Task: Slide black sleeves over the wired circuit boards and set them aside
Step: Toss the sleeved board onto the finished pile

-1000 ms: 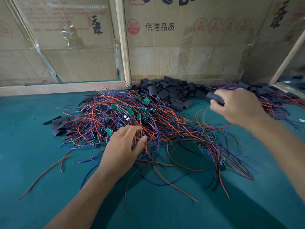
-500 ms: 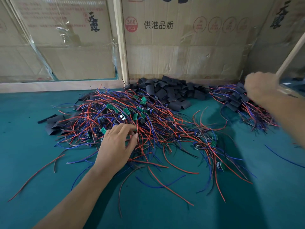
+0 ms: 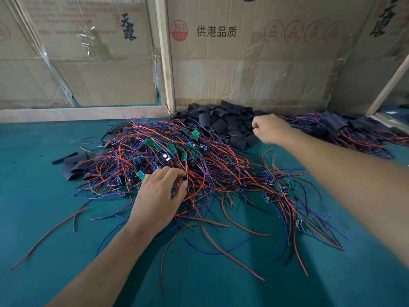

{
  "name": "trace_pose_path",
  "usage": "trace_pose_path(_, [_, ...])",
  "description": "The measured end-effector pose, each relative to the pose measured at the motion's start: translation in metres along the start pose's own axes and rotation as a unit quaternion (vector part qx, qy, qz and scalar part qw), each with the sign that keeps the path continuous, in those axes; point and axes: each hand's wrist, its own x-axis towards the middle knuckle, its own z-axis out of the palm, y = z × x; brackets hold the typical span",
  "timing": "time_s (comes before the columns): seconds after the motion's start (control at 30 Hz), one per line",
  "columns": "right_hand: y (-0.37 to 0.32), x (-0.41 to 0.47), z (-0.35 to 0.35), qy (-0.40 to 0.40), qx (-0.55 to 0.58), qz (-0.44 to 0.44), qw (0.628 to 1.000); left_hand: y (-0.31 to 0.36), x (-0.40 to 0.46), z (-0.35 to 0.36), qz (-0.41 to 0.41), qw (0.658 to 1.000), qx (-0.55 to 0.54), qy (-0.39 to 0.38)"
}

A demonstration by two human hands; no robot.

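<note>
- Right hand [image 3: 269, 129]: back from the finished pile [image 3: 345, 129], now over the loose black sleeves [image 3: 223, 122], fingers curled; contents cannot be told.
- Left hand [image 3: 158, 196]: still fingering the wired boards [image 3: 177, 151]; next unit begins.

Left hand [image 3: 158, 196] rests on the tangled wired boards [image 3: 177, 156] – right hand [image 3: 269, 128] reaches the black sleeves [image 3: 223, 122]

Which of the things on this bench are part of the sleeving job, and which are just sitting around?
Part of the job:
tangle of wired circuit boards
pile of loose black sleeves
sleeved boards set aside at far right
left hand on the tangle
right hand at the sleeves

Just there:
cardboard boxes
wooden post
green mat
</note>
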Motion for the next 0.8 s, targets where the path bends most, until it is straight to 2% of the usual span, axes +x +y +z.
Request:
trace_pose_path(0.13, [-0.012, 0.010, 0.032, -0.006, 0.063, 0.125, 0.990, -0.004, 0.000, 0.000, 0.004, 1.000, -0.004, 0.009])
trace_pose_path(0.37, [-0.005, 0.006, 0.042, 0.087, 0.197, 0.165, 0.962, -0.003, 0.002, 0.000, 0.004, 1.000, -0.013, 0.005])
trace_pose_path(0.47, [-0.006, -0.015, 0.024, 0.131, 0.300, 0.155, 0.932, -0.001, 0.002, -0.001, 0.001, 1.000, -0.011, 0.002])
trace_pose_path(0.57, [-0.025, -0.060, 0.004, 0.234, 0.427, 0.128, 0.864, 0.004, 0.002, -0.002, 0.009, 1.000, -0.006, 0.006])
trace_pose_path(0.63, [-0.051, -0.105, 0.003, 0.255, 0.498, 0.080, 0.825, 0.010, 0.000, -0.005, 0.024, 1.000, 0.009, 0.012])
trace_pose_path(0.7, [-0.083, -0.155, 0.015, 0.228, 0.542, 0.031, 0.809, 0.017, -0.001, -0.009, 0.057, 0.998, 0.031, 0.012])
trace_pose_path(0.8, [-0.115, -0.201, 0.031, 0.216, 0.541, -0.010, 0.813, 0.029, -0.003, -0.009, 0.108, 0.994, 0.015, -0.001])
